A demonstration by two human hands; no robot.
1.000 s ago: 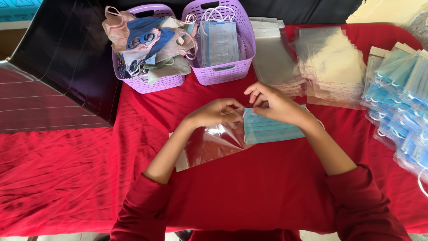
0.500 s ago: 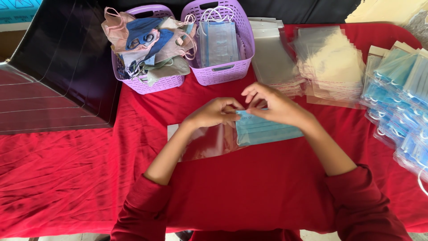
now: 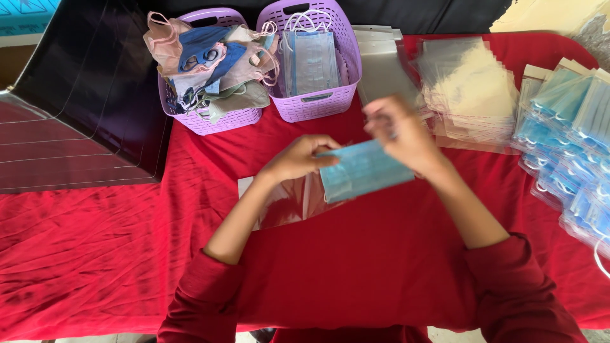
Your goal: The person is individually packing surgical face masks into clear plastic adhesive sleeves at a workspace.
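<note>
my left hand (image 3: 298,159) pinches the near-left corner of the blue face mask (image 3: 363,170), fingers closed on its edge, and my right hand (image 3: 401,130) is up at the far edge. it's blurred there, so i can't tell whether it grips the mask itself or an ear loop. the mask hangs just above the red tablecloth (image 3: 356,273), its left end over the clear plastic sleeve (image 3: 289,202) lying flat beneath. light as nothing, this mask: soft, pleated and floppy, so i judge it needs holding at both short ends to stay flat, never by the middle, where it would fold. the sleeve looks slick and limp, likely to slide on the cloth, and its mouth is the place to take it. room is good in front of me, bare cloth toward my body. the far side is tighter: the purple basket of folded masks (image 3: 314,60) and the purple basket of mixed masks (image 3: 210,70) stand well beyond my hands, the stack of clear sleeves (image 3: 470,92) sits near my right, and packed masks (image 3: 569,140) crowd the right edge.
</note>
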